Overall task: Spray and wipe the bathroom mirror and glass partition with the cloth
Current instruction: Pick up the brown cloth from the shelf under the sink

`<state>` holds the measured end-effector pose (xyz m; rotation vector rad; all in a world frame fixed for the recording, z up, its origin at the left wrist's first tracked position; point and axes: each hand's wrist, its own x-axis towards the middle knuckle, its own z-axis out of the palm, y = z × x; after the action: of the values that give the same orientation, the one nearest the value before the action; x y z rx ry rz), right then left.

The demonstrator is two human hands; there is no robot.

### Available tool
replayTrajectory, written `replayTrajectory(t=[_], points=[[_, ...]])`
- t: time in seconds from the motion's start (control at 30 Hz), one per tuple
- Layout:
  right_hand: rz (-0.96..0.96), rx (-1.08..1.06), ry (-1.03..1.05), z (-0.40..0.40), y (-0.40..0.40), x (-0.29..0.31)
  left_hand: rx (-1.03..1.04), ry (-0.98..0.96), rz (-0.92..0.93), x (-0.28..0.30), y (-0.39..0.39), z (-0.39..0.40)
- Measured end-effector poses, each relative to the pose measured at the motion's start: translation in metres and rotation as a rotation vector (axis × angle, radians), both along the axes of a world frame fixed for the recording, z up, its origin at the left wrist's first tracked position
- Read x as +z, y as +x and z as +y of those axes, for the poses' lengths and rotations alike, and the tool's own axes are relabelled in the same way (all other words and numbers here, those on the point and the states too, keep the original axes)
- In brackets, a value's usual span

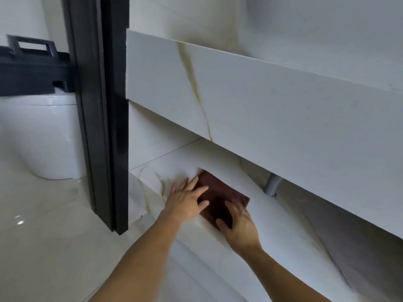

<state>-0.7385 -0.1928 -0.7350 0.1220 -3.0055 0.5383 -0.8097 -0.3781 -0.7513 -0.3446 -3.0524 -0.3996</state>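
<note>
A folded dark red-brown cloth (pixel 220 192) lies flat on a low white marble ledge (pixel 237 171) beneath the vanity. My left hand (pixel 185 202) rests on the cloth's left edge, palm down and fingers spread. At the cloth's near corner my right hand (pixel 239 227) has its fingers on top and its thumb at the edge. The black frame of the glass partition (pixel 102 105) stands upright just left of the ledge. No mirror or spray bottle is in view.
The vanity's marble front (pixel 261 110) overhangs the ledge closely. A grey drain pipe (pixel 272 184) comes down behind the cloth to the right. Left of the partition frame are a white toilet (pixel 48 136) and a black rack (pixel 28 70). Glossy floor tiles lie at lower left.
</note>
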Motion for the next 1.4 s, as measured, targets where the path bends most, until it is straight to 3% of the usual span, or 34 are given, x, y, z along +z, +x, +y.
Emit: replayTrajectory(t=[0.07, 0.3, 0.47, 0.7, 0.9, 1.17, 1.4], points=[[-0.049, 0.095, 0.157, -0.007, -0.004, -0.005, -0.028, -0.058, -0.04, -0.004, 0.003, -0.002], [0.058, 0.105, 0.303, -0.017, 0.007, -0.001, -0.105, -0.131, -0.104, 0.003, 0.021, -0.02], [0.077, 0.162, 0.326, -0.019, 0.02, 0.007, -0.185, -0.206, 0.075, -0.002, 0.043, -0.028], [0.087, 0.187, 0.394, -0.023, 0.035, 0.013, -0.08, -0.274, 0.328, -0.02, 0.078, -0.019], [0.088, 0.241, 0.404, -0.025, 0.045, 0.02, -0.071, -0.262, 0.364, -0.01, 0.096, -0.03], [0.201, 0.298, 0.231, -0.052, 0.042, 0.063, -0.017, -0.111, 0.41, 0.047, 0.09, -0.075], [0.148, 0.286, 0.075, -0.083, 0.033, 0.092, -0.012, 0.173, 0.21, 0.083, 0.108, -0.11]])
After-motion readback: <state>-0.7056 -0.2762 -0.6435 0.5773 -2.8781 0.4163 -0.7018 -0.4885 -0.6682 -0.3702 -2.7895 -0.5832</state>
